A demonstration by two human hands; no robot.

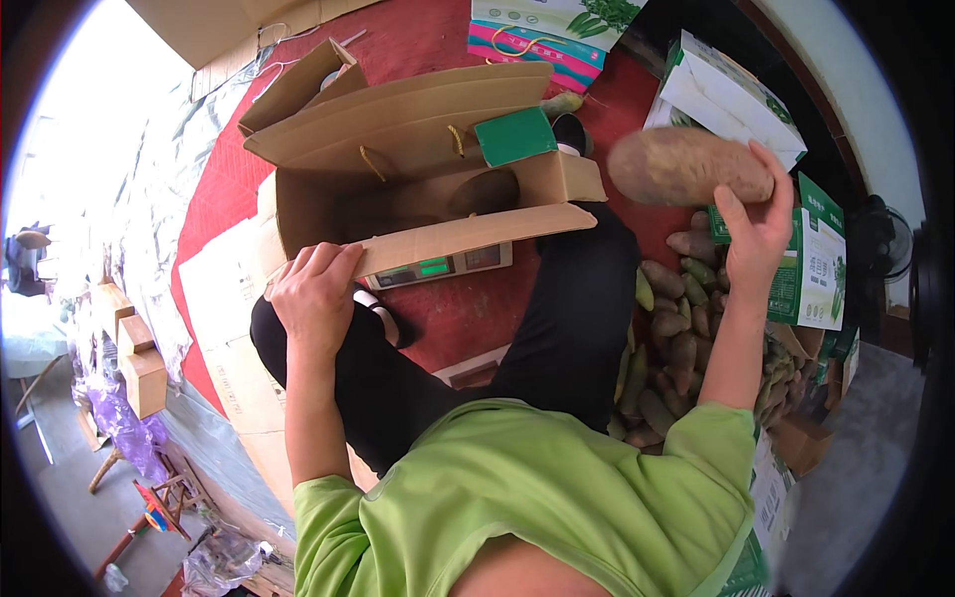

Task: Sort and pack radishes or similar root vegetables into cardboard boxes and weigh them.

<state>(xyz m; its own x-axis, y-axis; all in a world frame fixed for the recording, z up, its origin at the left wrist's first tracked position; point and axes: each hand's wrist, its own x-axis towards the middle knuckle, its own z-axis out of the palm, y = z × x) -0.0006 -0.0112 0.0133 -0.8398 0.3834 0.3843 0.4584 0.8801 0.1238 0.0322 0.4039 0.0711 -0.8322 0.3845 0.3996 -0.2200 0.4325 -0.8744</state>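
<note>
My right hand is raised on the right, closed round one end of a thick brown root vegetable held level in the air. My left hand grips the near flap of an open cardboard box at its left corner. Inside the box, toward its right end, lies a dark oblong root vegetable. Under the box sits a scale with a lit green display. The box's left interior is in shadow.
A pile of green and brown root vegetables lies right of my legs. White-and-green printed cartons stand beside it, with another carton farther off. A smaller open box is behind the big one. A fan stands far right.
</note>
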